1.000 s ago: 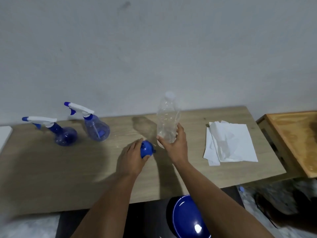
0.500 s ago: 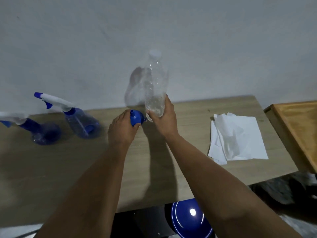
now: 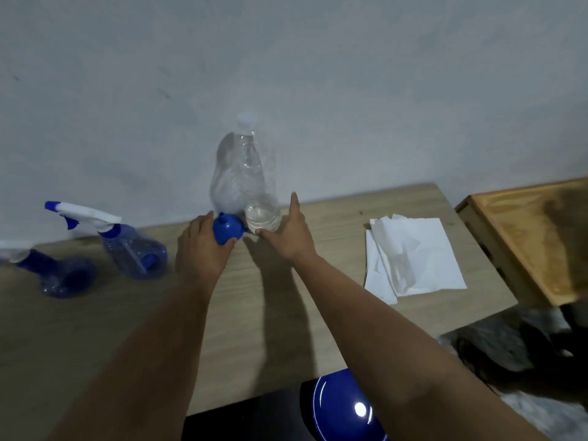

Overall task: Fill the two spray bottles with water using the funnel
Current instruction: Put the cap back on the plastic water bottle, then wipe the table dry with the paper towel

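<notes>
Our left hand (image 3: pixel 203 246) grips the blue funnel (image 3: pixel 226 230) while our right hand (image 3: pixel 288 232), fingers straight, touches the upright water bottle (image 3: pixel 254 186).

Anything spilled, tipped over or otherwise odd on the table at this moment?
No spill shows. The clear water bottle stands upright and capped, and both spray bottles still wear their trigger heads. The left hand holds the blue funnel; the right hand is open beside the bottle. The white napkins lie loosely stacked.
</notes>
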A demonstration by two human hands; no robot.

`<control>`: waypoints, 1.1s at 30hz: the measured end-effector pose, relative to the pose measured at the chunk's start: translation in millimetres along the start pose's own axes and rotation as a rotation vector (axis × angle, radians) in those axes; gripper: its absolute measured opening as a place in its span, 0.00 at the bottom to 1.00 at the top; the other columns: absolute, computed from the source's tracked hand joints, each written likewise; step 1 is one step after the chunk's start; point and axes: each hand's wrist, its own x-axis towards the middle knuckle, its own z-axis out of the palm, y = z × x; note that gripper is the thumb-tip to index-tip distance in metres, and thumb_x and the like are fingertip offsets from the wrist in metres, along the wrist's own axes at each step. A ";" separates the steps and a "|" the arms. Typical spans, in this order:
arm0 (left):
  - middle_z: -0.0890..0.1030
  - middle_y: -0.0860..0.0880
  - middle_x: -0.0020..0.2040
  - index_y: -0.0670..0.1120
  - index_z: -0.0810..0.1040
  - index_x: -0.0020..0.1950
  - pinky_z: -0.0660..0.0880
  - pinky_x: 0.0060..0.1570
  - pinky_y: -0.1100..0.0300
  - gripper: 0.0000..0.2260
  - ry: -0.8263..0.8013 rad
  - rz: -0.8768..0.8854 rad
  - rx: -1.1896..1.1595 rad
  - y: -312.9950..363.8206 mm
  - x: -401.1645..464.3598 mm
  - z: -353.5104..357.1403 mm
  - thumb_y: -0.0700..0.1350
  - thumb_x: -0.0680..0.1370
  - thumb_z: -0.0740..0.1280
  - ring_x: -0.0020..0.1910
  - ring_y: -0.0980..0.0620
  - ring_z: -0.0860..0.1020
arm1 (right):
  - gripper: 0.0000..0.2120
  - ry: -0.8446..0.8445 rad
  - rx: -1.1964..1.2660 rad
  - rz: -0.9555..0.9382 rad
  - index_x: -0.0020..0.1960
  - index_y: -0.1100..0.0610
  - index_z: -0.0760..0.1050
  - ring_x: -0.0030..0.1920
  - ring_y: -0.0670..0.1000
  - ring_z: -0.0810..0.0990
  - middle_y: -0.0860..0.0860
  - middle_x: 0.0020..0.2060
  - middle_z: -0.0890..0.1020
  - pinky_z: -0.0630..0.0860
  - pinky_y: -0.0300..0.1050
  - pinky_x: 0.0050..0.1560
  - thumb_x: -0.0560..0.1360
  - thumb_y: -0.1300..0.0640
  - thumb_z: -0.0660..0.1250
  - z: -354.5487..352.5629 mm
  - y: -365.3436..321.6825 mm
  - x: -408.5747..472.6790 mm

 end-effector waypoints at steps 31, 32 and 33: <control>0.71 0.49 0.71 0.52 0.79 0.67 0.67 0.68 0.48 0.17 -0.408 0.422 -0.009 323.2 -156.5 110.4 0.50 0.79 0.63 0.65 0.44 0.73 | 0.16 0.691 0.165 0.308 0.67 0.48 0.76 0.61 0.49 0.78 0.45 0.62 0.79 0.79 0.54 0.63 0.80 0.54 0.70 -256.2 186.4 -182.0; 0.73 0.50 0.69 0.52 0.79 0.67 0.69 0.65 0.49 0.17 -0.395 0.419 -0.013 323.3 -155.3 108.8 0.50 0.79 0.63 0.64 0.45 0.75 | 0.15 0.685 0.164 0.306 0.66 0.46 0.76 0.61 0.49 0.79 0.45 0.61 0.80 0.79 0.53 0.63 0.80 0.54 0.71 -255.6 185.5 -181.2; 0.75 0.50 0.67 0.51 0.79 0.67 0.70 0.62 0.50 0.17 -0.387 0.407 -0.031 323.3 -154.5 106.7 0.49 0.79 0.63 0.62 0.45 0.76 | 0.14 0.680 0.162 0.304 0.65 0.46 0.77 0.61 0.48 0.79 0.45 0.61 0.80 0.79 0.53 0.62 0.80 0.53 0.71 -255.2 184.6 -180.7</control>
